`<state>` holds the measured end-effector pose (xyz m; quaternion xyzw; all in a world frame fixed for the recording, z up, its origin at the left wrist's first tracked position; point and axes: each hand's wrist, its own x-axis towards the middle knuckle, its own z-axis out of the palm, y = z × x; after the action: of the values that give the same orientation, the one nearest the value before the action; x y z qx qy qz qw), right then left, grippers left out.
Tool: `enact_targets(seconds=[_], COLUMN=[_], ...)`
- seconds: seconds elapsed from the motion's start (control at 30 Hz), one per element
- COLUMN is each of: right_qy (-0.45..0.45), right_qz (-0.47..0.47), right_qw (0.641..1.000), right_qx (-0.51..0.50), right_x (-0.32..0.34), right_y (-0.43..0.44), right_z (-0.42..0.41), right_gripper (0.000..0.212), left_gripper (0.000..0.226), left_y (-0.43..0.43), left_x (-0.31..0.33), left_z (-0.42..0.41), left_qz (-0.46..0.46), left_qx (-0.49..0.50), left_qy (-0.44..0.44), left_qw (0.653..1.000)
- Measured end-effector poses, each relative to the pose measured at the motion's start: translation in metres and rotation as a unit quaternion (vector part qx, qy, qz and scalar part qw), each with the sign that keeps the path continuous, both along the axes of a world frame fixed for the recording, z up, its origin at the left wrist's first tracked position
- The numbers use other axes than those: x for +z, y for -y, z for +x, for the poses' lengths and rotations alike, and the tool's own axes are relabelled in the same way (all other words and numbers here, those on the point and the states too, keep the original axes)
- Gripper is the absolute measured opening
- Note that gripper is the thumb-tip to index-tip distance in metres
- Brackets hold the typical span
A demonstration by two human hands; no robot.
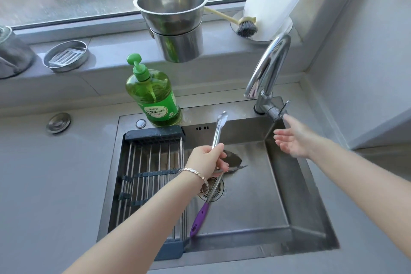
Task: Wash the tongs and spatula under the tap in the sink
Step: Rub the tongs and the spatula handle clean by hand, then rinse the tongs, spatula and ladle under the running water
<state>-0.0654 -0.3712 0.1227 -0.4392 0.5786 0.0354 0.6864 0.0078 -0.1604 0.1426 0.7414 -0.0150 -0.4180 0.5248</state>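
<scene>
Left hand (pixel 205 160) wrapped round tongs (pixel 219 131) and spatula (pixel 233 159) together, above the sink basin (pixel 278 184).
Both likely light, stiff steel, slippery once wet; the spatula's purple handle (pixel 200 216) looks the surer hold. Right hand (pixel 291 139) empty, fingers spread, just beside the tap lever (pixel 285 107). Soap bottle (pixel 153 95) behind.

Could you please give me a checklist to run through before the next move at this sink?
1. The left hand grips the tongs: ok.
2. The tongs' tips are under the tap spout: not ok, they sit left of it.
3. The right hand is on the tap lever: not ok, open, just short of it.
4. Water running: not ok, no stream visible.
5. The spatula is inside the sink: ok, lying on its floor.
6. The drain is unblocked: cannot tell, partly hidden.
</scene>
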Motion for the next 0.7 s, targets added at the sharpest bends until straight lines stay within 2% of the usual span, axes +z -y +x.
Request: enact_targets(seconds=[0.23, 0.43, 0.7], right_qy=[-0.038, -0.084, -0.128], right_qz=[-0.138, -0.158, -0.189], right_qw=[0.987, 0.983, 0.973], right_qx=[0.066, 0.052, 0.042], right_x=[-0.001, -0.019, -0.035], right_y=[0.037, 0.049, 0.052], right_z=[0.042, 0.055, 0.058], right_gripper=[0.057, 0.050, 0.051], left_gripper=[0.029, 0.030, 0.028], left_y=[0.030, 0.037, 0.042], left_x=[-0.001, -0.007, -0.006], left_z=[0.006, 0.011, 0.011], left_qz=[0.026, 0.042, 0.042], left_qx=[-0.009, -0.008, -0.014], left_qy=[0.011, 0.046, 0.046], left_qw=[1.000, 0.998, 0.998])
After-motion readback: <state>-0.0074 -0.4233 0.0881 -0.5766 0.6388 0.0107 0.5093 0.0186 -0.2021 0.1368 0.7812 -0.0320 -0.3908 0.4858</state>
